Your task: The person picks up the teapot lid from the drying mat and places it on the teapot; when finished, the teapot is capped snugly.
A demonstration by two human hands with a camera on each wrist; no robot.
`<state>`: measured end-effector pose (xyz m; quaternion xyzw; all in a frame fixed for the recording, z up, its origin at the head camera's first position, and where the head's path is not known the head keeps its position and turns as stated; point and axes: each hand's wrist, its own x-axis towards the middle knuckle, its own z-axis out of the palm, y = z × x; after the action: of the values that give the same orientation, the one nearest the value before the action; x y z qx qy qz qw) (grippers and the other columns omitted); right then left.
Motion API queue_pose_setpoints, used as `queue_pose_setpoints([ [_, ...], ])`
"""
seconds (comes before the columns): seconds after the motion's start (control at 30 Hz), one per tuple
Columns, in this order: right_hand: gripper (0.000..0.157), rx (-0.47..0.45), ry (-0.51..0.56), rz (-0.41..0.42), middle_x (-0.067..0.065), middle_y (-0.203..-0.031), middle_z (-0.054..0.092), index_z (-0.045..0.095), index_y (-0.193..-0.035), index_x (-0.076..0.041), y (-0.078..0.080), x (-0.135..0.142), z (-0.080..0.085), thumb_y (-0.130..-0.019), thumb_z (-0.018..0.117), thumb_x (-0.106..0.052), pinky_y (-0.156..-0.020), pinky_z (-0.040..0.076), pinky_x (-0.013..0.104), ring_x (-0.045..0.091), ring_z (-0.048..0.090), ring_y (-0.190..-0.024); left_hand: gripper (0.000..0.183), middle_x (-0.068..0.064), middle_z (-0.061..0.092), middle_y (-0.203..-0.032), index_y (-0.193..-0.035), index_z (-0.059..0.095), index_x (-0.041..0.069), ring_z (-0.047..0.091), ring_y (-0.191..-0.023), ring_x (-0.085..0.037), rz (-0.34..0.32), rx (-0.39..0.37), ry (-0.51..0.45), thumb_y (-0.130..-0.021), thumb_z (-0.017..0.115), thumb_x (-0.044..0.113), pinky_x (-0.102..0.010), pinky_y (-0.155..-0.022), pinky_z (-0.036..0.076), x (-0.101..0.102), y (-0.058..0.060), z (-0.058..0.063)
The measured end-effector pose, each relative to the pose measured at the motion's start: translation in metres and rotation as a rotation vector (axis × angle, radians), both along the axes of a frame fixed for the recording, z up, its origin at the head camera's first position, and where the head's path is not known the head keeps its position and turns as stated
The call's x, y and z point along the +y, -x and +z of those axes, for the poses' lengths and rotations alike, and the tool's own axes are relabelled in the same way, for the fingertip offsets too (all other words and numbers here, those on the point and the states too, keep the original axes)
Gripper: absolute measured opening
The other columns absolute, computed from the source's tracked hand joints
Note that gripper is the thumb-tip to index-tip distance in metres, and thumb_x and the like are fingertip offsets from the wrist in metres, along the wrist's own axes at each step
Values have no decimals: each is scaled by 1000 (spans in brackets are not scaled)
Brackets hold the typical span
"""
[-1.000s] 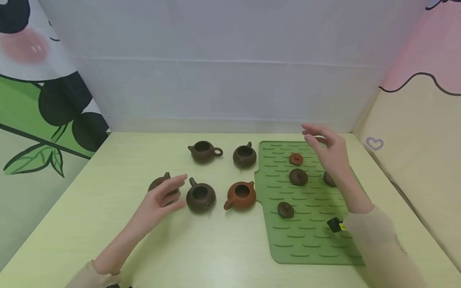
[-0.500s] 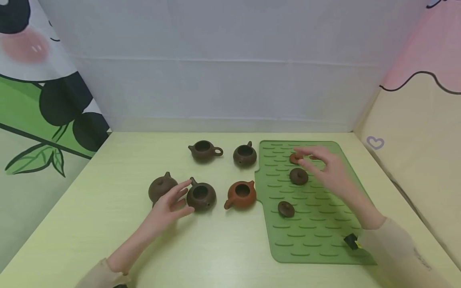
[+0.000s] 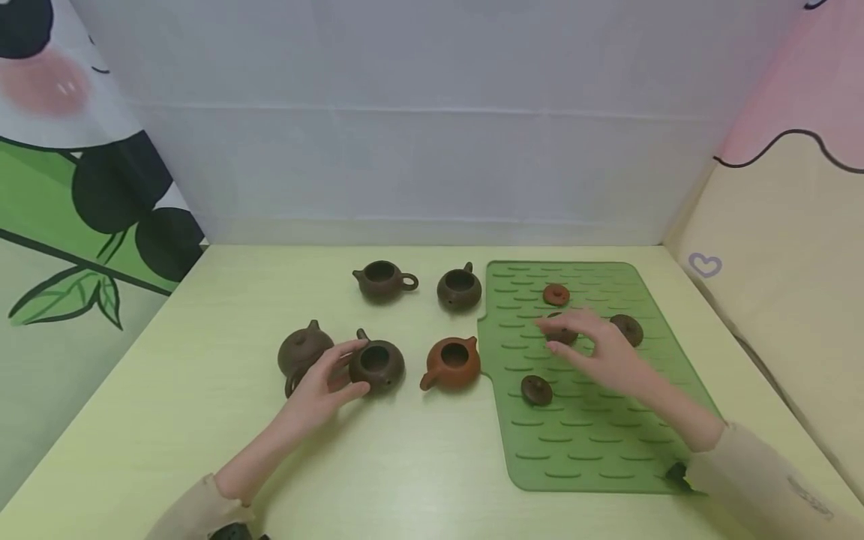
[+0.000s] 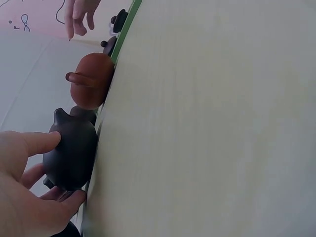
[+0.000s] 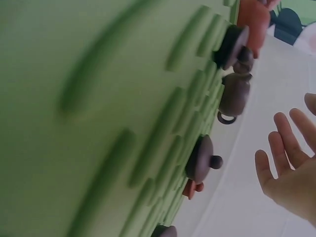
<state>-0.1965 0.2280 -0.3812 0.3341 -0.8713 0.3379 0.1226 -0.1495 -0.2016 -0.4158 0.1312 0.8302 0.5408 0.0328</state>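
Observation:
My left hand [image 3: 325, 386] is at a dark brown lidless teapot [image 3: 376, 365]. In the left wrist view the thumb touches the body of this dark teapot [image 4: 71, 153] and the fingers curl round its other side. A lidded brown teapot [image 3: 304, 349] stands just left of that hand. My right hand [image 3: 604, 352] hovers above the green mat with its fingers spread, holding nothing. Beneath it a dark lid [image 3: 562, 330] is partly hidden in the head view; the right wrist view shows a lid [image 5: 200, 160] apart from the fingers [image 5: 280, 153].
A reddish lidless teapot [image 3: 454, 364] sits beside the green mat [image 3: 574, 450]. Two more dark lidless teapots, one [image 3: 380, 282] and another [image 3: 460, 289], stand behind. The mat also carries a reddish lid [image 3: 556, 294], a dark lid [image 3: 627, 330] and a front dark lid [image 3: 537, 390].
My left hand has moved right, from beside the lidded teapot to the dark lidless one, and takes hold of it. The right hand has come down and nearer over the lids.

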Motion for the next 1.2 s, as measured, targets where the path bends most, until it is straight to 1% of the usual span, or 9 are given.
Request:
queue_pose_setpoints([
  [0.23,35,-40,-134,62,-6,-122,71,68,-125,-17,-9,1,-12,-90,71,-15,-96,50,33,13,62,-113,61,-18,42,-153,-146,40,6,35,-146,-39,-7,-40,-35,-91,67,5,-45,-113,38,0,2,-2],
  [0.37,33,-62,-208,87,-8,-120,71,70,-121,-18,-10,0,-16,-88,74,-19,-93,52,36,14,63,-112,62,-18,39,-155,-147,39,6,33,-146,-40,-19,-42,-41,-92,67,6,-45,-113,37,-1,1,-3],
  [0.5,31,-109,-276,95,-10,-116,71,72,-117,-24,-11,0,-19,-86,76,-21,-91,54,35,13,63,-108,63,-17,36,-157,-149,36,8,32,-147,-41,-30,-43,-36,-93,66,8,-45,-114,36,-1,0,-5],
  [0.63,29,-148,-286,104,-13,-111,71,73,-113,-28,-9,1,-22,-86,77,-21,-90,54,33,10,64,-105,66,-14,33,-160,-152,34,12,32,-147,-39,-30,-40,-37,-94,66,13,-45,-114,36,-3,0,-8],
  [0.8,26,-160,-255,139,-15,-106,73,75,-110,-28,-3,3,-25,-84,78,-22,-86,54,29,6,64,-101,66,-13,32,-161,-153,34,16,31,-148,-37,-38,-55,-70,-95,66,15,-44,-115,34,-4,1,-12],
  [0.9,26,-178,-260,161,-15,-105,74,76,-108,-28,1,5,-26,-83,79,-22,-85,55,27,5,64,-101,65,-13,32,-161,-152,35,17,30,-149,-37,-47,-71,-98,-95,65,16,-37,-114,38,-4,1,-13],
  [1.0,26,-226,-257,187,-15,-104,74,76,-110,-27,5,6,-24,-84,78,-22,-85,55,26,3,62,-101,65,-13,31,-161,-152,34,16,29,-149,-38,-61,-82,-139,-95,65,15,-23,-106,45,-4,2,-15],
  [1.07,26,-251,-247,205,-14,-104,74,76,-110,-25,6,6,-23,-85,77,-21,-86,55,27,2,62,-100,65,-14,30,-162,-152,34,15,29,-149,-38,-67,-88,-169,-95,65,13,-15,-100,46,-5,2,-17],
  [1.2,24,-262,-229,227,-11,-102,74,76,-110,-22,7,6,-21,-87,75,-21,-85,55,28,3,63,-98,66,-15,29,-162,-153,33,13,31,-148,-39,-65,-93,-202,-95,65,11,-12,-97,47,-5,2,-20],
])
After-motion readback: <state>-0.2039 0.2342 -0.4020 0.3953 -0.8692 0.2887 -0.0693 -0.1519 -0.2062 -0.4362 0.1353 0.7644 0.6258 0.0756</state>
